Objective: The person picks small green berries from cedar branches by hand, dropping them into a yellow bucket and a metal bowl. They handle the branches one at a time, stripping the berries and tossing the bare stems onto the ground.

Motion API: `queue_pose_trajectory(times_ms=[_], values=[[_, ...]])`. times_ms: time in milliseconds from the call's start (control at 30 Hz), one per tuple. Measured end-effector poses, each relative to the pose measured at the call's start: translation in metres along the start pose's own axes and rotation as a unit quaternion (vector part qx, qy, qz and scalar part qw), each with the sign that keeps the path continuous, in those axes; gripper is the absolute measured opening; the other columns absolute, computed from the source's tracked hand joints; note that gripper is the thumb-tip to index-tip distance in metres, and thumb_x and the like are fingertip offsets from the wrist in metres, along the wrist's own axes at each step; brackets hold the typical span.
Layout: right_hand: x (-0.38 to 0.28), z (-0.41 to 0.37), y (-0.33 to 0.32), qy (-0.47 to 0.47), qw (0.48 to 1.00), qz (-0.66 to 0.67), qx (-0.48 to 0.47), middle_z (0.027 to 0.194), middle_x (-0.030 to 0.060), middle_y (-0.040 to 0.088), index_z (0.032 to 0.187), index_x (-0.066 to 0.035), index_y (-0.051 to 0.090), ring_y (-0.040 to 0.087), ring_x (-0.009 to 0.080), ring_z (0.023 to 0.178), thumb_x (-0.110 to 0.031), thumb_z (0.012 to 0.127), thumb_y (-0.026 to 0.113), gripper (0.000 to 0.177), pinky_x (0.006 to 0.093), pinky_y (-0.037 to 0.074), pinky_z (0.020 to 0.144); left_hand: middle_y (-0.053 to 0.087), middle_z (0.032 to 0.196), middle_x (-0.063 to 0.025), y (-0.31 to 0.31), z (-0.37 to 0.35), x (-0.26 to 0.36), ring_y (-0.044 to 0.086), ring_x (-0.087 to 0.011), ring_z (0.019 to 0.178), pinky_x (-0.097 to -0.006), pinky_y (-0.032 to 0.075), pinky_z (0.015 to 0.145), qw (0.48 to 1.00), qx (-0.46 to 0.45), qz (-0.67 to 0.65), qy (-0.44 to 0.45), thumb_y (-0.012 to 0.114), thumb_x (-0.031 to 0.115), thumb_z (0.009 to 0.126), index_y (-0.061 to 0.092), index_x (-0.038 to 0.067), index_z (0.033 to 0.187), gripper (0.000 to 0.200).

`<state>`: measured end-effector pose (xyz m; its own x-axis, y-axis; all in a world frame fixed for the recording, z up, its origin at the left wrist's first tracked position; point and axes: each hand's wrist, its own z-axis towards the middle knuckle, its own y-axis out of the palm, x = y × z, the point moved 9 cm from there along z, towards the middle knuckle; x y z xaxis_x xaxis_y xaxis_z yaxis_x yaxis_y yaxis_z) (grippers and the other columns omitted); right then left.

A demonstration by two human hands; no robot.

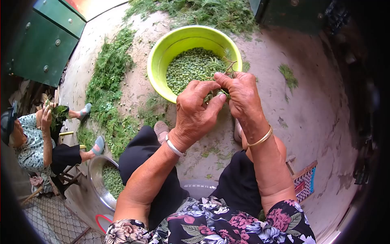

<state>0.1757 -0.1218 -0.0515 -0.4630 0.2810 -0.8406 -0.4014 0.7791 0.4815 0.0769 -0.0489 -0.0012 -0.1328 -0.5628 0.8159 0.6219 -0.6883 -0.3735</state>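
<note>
Just above the middle of the frame, over the near rim of a lime-green basin point(156, 61), the person's two hands meet on a leafy sprig point(228, 66). The right hand point(243, 95) has its fingers curled shut around the twiggy stem, whose ends poke up past the knuckles. The left hand point(195, 112) pinches the same sprig from the other side, thumb stretched across to touch the right hand. How much of the sprig lies inside the palms cannot be told.

The basin stands on the bare floor point(308, 105) and is about half full of small round green beads point(189, 69). Feathery green cuttings point(107, 77) lie strewn across the floor to its left and above it.

The sprig looks very light and springy: thin woody twigs, soft foliage. The stem seems the firm part and the better place to grip. The beads look small and easily crushed or dropped, so a fingertip pinch suits them better than a full grasp. Loose ones would roll, and the basin directly beneath would catch them.

At the lower left a metal bowl point(95, 175) holds more of the beads. Beside it, at the left edge, another person point(32, 142) sits with a bunch of the same greenery in both hands.
</note>
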Motion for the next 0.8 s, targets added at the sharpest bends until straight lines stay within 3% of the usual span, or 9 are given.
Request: queue_pose_trajectory(times_ms=[167,267,333,433,500,567,633,733,800], values=[[-0.002,0.001,-0.007,-0.009,0.999,-0.029,0.018,0.071,0.0091,0.063,0.08,0.006,0.062,0.058,0.0142,0.06,0.004,0.078,0.064,0.004,0.0266,0.047,0.052,0.064,0.083,-0.0122,0.002,-0.006,-0.024,0.061,-0.023,0.07,-0.0298,0.049,0.063,0.969,-0.029,-0.117,-0.215,0.069,0.003,0.072,0.065,-0.001,0.09,0.019],[-0.005,0.001,-0.011,-0.021,0.998,-0.053,0.029,0.068,0.0092,0.062,0.078,0.006,0.061,0.057,0.0139,0.057,0.004,0.077,0.064,0.004,0.0269,0.046,0.05,0.061,0.077,-0.0113,0.001,-0.004,-0.013,0.059,-0.0237,0.066,-0.0306,0.048,0.06,0.985,-0.026,-0.053,-0.165,0.067,0.0,0.073,0.064,-0.001,0.09,0.018],[-0.006,0.003,-0.014,-0.032,0.997,-0.064,0.035,0.067,0.0094,0.061,0.077,0.006,0.061,0.056,0.0138,0.055,0.004,0.077,0.064,0.004,0.0271,0.045,0.049,0.059,0.072,-0.0058,0.0,-0.003,0.027,0.054,-0.0111,0.058,-0.0242,0.043,0.052,0.996,0.006,0.044,0.081,0.066,-0.004,0.075,0.063,-0.001,0.091,0.017],[-0.005,0.006,-0.017,-0.029,0.998,-0.043,0.022,0.066,0.0097,0.061,0.076,0.006,0.06,0.055,0.0142,0.054,0.004,0.077,0.064,0.005,0.0278,0.045,0.048,0.057,0.07,-0.0081,0.0,-0.008,0.039,0.054,-0.015,0.056,-0.0266,0.044,0.054,0.994,-0.002,0.05,0.095,0.066,-0.005,0.073,0.061,-0.002,0.088,0.016],[-0.017,0.012,-0.041,-0.049,0.993,-0.022,0.106,0.067,0.0099,0.06,0.076,0.005,0.06,0.056,0.0153,0.055,0.001,0.079,0.064,0.006,0.0291,0.045,0.048,0.058,0.07,-0.0072,-0.003,-0.015,0.05,0.052,-0.0132,0.053,-0.0253,0.042,0.049,0.994,-0.028,0.042,0.101,0.065,-0.005,0.076,0.061,-0.003,0.087,0.012],[-0.019,0.015,-0.05,-0.035,0.993,0.013,0.115,0.068,0.0105,0.061,0.079,0.005,0.061,0.057,0.0164,0.056,-0.001,0.081,0.064,0.007,0.0302,0.046,0.048,0.059,0.07,-0.0072,0.012,-0.032,0.005,0.051,-0.0121,0.049,-0.0236,0.04,0.043,0.955,-0.131,-0.149,-0.221,0.062,-0.002,0.08,0.059,-0.003,0.088,0.008],[-0.013,0.017,-0.057,0.003,0.989,0.082,0.12,0.071,0.0116,0.062,0.083,0.004,0.061,0.058,0.0188,0.058,-0.006,0.084,0.066,0.011,0.0325,0.049,0.05,0.062,0.075,-0.0139,0.021,-0.045,-0.02,0.055,-0.0149,0.052,-0.0255,0.045,0.043,0.816,-0.099,-0.43,-0.372,0.051,0.008,0.088,0.056,-0.001,0.089,0.011],[0.0,0.015,-0.05,0.066,0.989,0.102,0.082,0.073,0.0121,0.063,0.088,0.002,0.06,0.059,0.0188,0.061,-0.01,0.085,0.067,0.014,0.0328,0.051,0.056,0.061,0.087,-0.0184,0.027,-0.046,-0.037,0.059,-0.0212,0.068,-0.0319,0.051,0.056,0.674,-0.077,-0.59,-0.438,0.053,0.013,0.089,0.053,0.002,0.089,0.011],[0.007,0.014,-0.042,0.096,0.987,0.116,0.057,0.074,0.0124,0.064,0.091,0.002,0.06,0.06,0.0186,0.063,-0.011,0.085,0.067,0.016,0.0322,0.052,0.058,0.062,0.086,-0.0179,0.028,-0.044,-0.043,0.059,-0.0206,0.067,-0.0308,0.05,0.056,0.708,-0.059,-0.547,-0.442,0.053,0.013,0.089,0.053,0.003,0.091,0.01]])
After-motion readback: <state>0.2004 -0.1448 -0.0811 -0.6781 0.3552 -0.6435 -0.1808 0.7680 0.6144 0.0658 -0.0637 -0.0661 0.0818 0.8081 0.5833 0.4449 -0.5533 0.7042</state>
